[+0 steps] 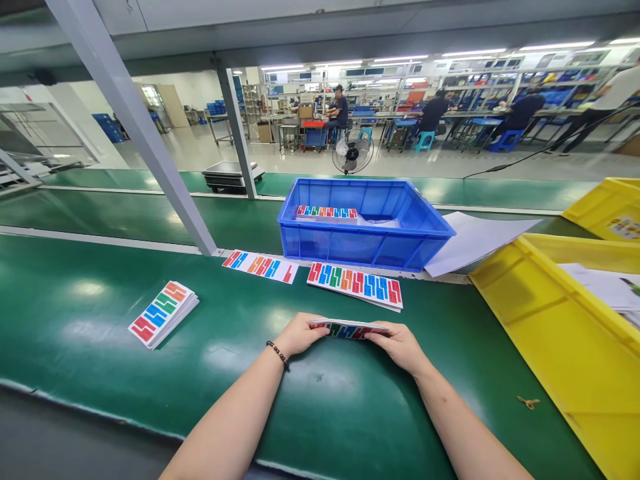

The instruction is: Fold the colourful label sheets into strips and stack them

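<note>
My left hand [303, 333] and my right hand [399, 343] grip the two ends of a stack of printed cards [350, 329], held up on edge just above the green bench. Colored shapes in red, green and blue show on the face toward me. Beyond my hands lies a longer stack of sticker sheets [355, 285] with a row of multicolored shapes. To its left is a single sticker sheet [260, 265] with gaps in its row. Farther left sits a thick pile of cards [164, 313] with red, blue, green and orange shapes.
A blue bin [365, 241] holding another printed sheet stands behind the sheets. Yellow bins [545, 333] line the right side, near white paper [483, 240]. A rubber band [528, 403] lies at right. A grey post [135, 127] rises on the left; several people work in the background.
</note>
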Demonstrator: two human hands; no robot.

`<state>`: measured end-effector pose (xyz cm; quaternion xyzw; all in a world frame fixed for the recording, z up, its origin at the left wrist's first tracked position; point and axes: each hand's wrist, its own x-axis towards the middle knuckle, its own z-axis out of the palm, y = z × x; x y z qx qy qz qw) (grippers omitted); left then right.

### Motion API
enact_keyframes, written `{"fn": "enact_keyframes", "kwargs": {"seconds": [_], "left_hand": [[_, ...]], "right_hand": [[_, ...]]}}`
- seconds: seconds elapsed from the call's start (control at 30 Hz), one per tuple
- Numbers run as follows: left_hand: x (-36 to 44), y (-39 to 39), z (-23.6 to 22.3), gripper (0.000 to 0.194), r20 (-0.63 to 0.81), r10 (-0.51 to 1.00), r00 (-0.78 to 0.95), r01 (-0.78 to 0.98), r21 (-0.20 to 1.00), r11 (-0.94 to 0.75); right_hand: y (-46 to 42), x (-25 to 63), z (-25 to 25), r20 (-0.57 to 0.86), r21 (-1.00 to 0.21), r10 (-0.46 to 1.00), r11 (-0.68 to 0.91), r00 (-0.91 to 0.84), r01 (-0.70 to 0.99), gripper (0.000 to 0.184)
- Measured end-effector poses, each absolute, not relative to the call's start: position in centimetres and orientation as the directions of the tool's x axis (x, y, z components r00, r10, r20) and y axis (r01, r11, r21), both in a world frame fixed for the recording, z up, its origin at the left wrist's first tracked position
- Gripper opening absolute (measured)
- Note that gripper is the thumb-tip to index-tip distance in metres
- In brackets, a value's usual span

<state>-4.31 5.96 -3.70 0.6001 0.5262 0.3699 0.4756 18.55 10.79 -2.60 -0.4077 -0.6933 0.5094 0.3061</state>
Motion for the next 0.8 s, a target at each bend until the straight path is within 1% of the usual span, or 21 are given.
{"fn": "enact_keyframes", "kwargs": {"seconds": [0.1, 0.2, 0.3, 0.33, 0.4, 0.43, 0.5, 0.53, 0.57, 0.63, 0.7, 0.8], "left_hand": [[-4.3, 5.9, -3.7, 0.023, -0.05, 0.982, 0.183, 0.275, 0.961, -0.002], [-4.4, 5.8, -3.5, 0.022, -0.044, 0.98, 0.194, 0.265, 0.964, -0.009], [-4.4, 5.9, -3.2, 0.022, -0.054, 0.981, 0.185, 0.28, 0.96, 0.0], [-4.4, 5.9, -3.2, 0.022, -0.058, 0.982, 0.179, 0.288, 0.958, 0.004], [-4.4, 5.9, -3.2, 0.022, -0.062, 0.983, 0.171, 0.299, 0.954, 0.008], [-4.4, 5.9, -3.2, 0.022, -0.065, 0.983, 0.169, 0.304, 0.953, 0.01], [-4.4, 5.9, -3.2, 0.022, -0.066, 0.983, 0.173, 0.31, 0.951, 0.009], [-4.4, 5.9, -3.3, 0.022, -0.063, 0.982, 0.178, 0.309, 0.951, 0.005], [-4.4, 6.0, -3.3, 0.022, -0.059, 0.981, 0.183, 0.307, 0.952, 0.0], [-4.4, 6.0, -3.3, 0.022, -0.052, 0.981, 0.187, 0.304, 0.953, -0.007], [-4.4, 6.0, -3.3, 0.021, -0.051, 0.98, 0.191, 0.305, 0.952, -0.01], [-4.4, 6.0, -3.2, 0.019, -0.05, 0.977, 0.206, 0.303, 0.953, -0.015]], "right_hand": [[10.8, 18.6, -2.4, 0.044, -0.948, 0.868, 0.192, -0.495, 0.253, 0.014], [10.8, 18.7, -2.3, 0.09, -0.925, 0.84, 0.27, -0.536, 0.269, 0.013], [10.7, 18.8, -2.4, 0.125, -0.877, 0.828, 0.35, -0.547, 0.33, 0.015], [10.5, 18.8, -2.4, 0.162, -0.85, 0.837, 0.387, -0.522, 0.356, 0.019], [10.2, 18.8, -2.4, 0.316, -0.753, 0.844, 0.501, -0.433, 0.428, 0.035], [10.0, 18.7, -2.4, 0.416, -0.671, 0.819, 0.569, -0.395, 0.474, 0.041], [9.7, 18.5, -2.1, 0.573, -0.456, 0.709, 0.692, -0.41, 0.56, 0.045], [9.5, 18.3, -1.9, 0.609, -0.344, 0.648, 0.735, -0.457, 0.584, 0.042], [9.3, 18.2, -1.7, 0.612, -0.25, 0.602, 0.762, -0.513, 0.597, 0.04], [9.1, 17.8, -1.3, 0.59, -0.13, 0.559, 0.778, -0.583, 0.614, 0.04], [8.8, 17.3, -1.2, 0.58, -0.081, 0.559, 0.763, -0.592, 0.641, 0.046], [8.7, 17.0, -1.3, 0.54, -0.071, 0.547, 0.787, -0.64, 0.613, 0.054]]}}
